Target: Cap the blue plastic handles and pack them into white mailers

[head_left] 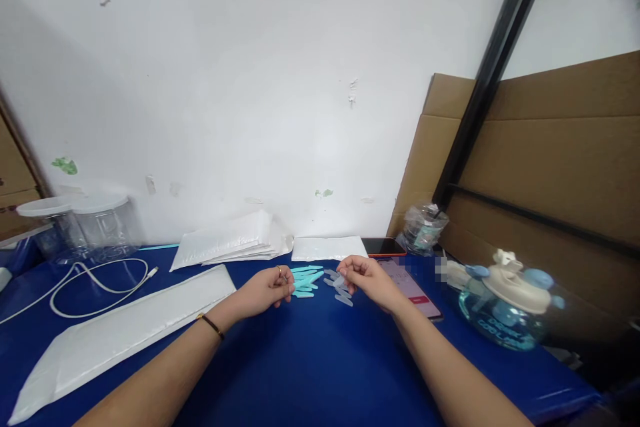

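Observation:
My left hand (274, 288) is at the left edge of a small pile of turquoise strips (306, 279), thumb and fingers pinched together. Whatever lies between those fingertips is too small to make out. To the right of the turquoise pile lie several clear, frosted strips (343, 300), short and narrow with rounded ends. Over them my right hand (364, 277) is closed in a pinch, and one frosted strip (340, 281) appears to be between its thumb and fingers. Both piles rest on the blue tabletop (310, 360).
White padded mailers (220, 240) are stacked by the wall, with another mailer (125, 327) left of my forearm. Clear jars (103, 230) and a white cable (100, 310) are further left. Rightward are a phone (413, 290), a wrapped cup (423, 230) and a drinking bottle (510, 303).

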Tool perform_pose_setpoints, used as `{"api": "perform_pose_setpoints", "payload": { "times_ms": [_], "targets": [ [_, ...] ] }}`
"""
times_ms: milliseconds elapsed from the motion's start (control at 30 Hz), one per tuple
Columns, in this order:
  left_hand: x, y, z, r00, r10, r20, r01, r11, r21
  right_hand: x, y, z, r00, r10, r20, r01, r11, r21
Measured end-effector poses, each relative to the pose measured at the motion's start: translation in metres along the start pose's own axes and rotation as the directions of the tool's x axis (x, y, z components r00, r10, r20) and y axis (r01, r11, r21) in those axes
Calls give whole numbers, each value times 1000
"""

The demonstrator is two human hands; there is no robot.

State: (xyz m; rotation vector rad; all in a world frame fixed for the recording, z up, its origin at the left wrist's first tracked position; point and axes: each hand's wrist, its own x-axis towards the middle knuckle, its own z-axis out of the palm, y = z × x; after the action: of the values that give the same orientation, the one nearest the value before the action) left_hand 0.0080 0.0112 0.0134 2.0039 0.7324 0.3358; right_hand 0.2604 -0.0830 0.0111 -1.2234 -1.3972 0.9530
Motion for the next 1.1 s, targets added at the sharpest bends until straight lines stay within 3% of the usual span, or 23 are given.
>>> {"api": "perform_pose_setpoints", "payload": {
  "times_ms": [200, 400, 633, 800, 967, 1100],
  "targets": [
    [2, -2, 0, 1000, 3, 5, -3, 999, -34, 1, 2, 1, 992, 127, 17, -128, 976, 177],
    [2, -4, 2, 1000, -9, 11, 10, 1000, -26, 0, 2, 5, 997, 74, 4, -74, 996, 42],
    [1, -1, 6, 1000, -4, 15, 4, 1000, -15, -2, 2, 15, 996, 82, 45, -84, 996, 44],
    [-4, 5, 14, 998, -21, 63, 22, 1000, -8, -6, -3, 18, 982, 104, 158, -98, 994, -49],
    [-9, 13, 19, 998, -17, 62, 2, 972, 233, -8, -5, 5, 935, 180, 306, -115, 969, -219],
    [-9, 11, 11, 992, 74, -103, -13, 865, 501, -7, -2, -10, 981, 126, 149, -53, 906, -420]
  ]
}}
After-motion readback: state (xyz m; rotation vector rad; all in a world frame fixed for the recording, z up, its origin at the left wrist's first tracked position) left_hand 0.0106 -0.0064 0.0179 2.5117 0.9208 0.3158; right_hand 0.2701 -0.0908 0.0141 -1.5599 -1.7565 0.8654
